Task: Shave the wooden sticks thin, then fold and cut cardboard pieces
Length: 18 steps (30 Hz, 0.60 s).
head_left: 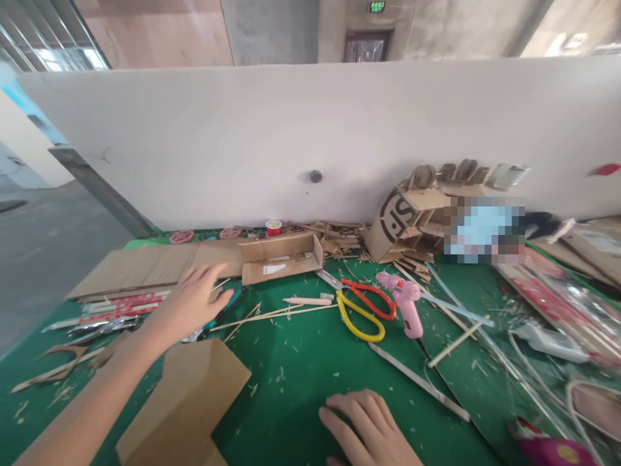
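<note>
My left hand (196, 301) is stretched forward on the left with its thumb and fingers apart, and nothing shows in it. Beneath and beside its thumb is a teal-handled tool (228, 304), largely covered by the hand. A flat cut piece of cardboard (194, 382) lies just nearer than that hand. At the bottom centre my right hand (363, 427) hovers over or rests on the green tabletop (291, 375), fingers loosely bent and slightly spread, holding nothing visible. Past it lie scissors (361, 330) with red and yellow handles, a pink glue gun (405, 301) and a metal strip (420, 382).
A shallow cardboard tray (284, 265) and a long cardboard sheet (130, 268) sit by the white partition (242, 142). Cardboard scraps (339, 236) are heaped near a cardboard model (398, 223). Thin wooden sticks (276, 315), pliers (104, 327) and cables crowd both sides.
</note>
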{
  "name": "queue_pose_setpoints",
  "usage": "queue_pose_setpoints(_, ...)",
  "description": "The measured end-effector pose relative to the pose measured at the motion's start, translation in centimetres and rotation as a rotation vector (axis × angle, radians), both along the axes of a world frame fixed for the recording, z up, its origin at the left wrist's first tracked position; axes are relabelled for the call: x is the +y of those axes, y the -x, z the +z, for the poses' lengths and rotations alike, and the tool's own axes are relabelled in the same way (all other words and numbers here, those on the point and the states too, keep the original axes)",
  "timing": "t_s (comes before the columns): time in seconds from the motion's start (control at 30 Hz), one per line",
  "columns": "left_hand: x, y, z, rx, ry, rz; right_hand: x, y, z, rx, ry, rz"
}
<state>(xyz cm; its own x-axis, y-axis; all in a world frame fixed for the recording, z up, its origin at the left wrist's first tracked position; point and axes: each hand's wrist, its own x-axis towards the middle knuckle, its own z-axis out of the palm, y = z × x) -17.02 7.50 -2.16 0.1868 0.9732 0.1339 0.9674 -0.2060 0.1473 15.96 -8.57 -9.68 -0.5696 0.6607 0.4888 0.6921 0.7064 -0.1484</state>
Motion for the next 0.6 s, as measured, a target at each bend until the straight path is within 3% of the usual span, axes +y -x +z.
queue_pose_setpoints(0.1, 4.9, -1.8, -1.6, -0.146, -0.099, 0.052, -0.7, 0.3, 0.5, 0.009, 0.089, -0.008)
queue_pose_setpoints(0.17, 7.6, -2.6, -2.4, -0.4, -0.053, 0.074, -1.1, 0.2, 0.7, 0.019, 0.16, 0.0)
queue_pose_setpoints(0.27, 9.1, -3.4, -2.4, -0.507, -0.082, 0.083, -1.6, -0.2, 1.0, 0.057, 0.28, 0.0)
queue_pose_setpoints(0.43, 5.9, -4.4, 0.2, -0.698, -0.247, 0.069, -2.0, -0.7, 1.0, 0.114, 0.359, -0.009)
queue_pose_setpoints(0.6, 1.8, -4.9, 4.8, -0.854, -0.503, 0.194, -2.2, -1.1, 0.8, 0.127, 0.367, -0.013)
